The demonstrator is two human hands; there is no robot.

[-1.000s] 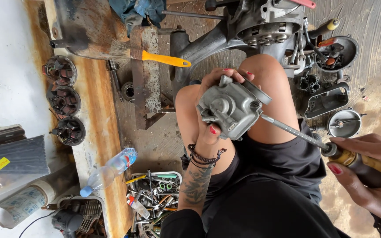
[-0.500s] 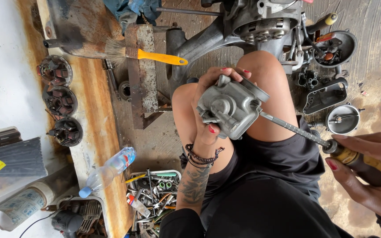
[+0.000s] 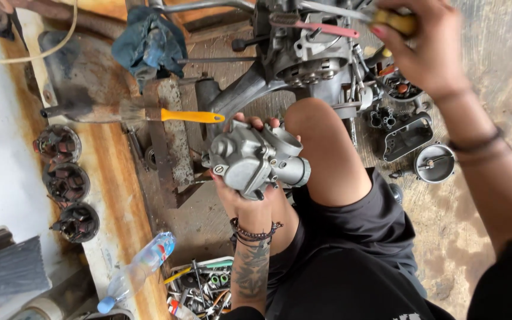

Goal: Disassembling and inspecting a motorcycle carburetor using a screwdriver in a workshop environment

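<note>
My left hand (image 3: 239, 204) grips a grey metal carburetor (image 3: 256, 157) from below and holds it up in front of my bare knee (image 3: 321, 148). My right hand (image 3: 428, 53) is stretched out to the top right, closed on a screwdriver with a yellowish handle (image 3: 401, 22); it is blurred. The screwdriver's shaft points left over a grey engine block (image 3: 309, 65) on the floor. Nothing touches the carburetor except my left hand.
A yellow-handled paintbrush (image 3: 191, 116) lies on a rusty bench, with a blue rag (image 3: 149, 38) above it. Three round dark parts (image 3: 66, 181) sit at the left. A plastic bottle (image 3: 137, 269) and a tray of small tools (image 3: 200, 287) are below. A round metal bowl (image 3: 434, 163) lies right.
My right hand pulled the screwdriver off the carburetor and swung it from the lower right up to the engine. The carburetor stayed in my left hand, turned a little.
</note>
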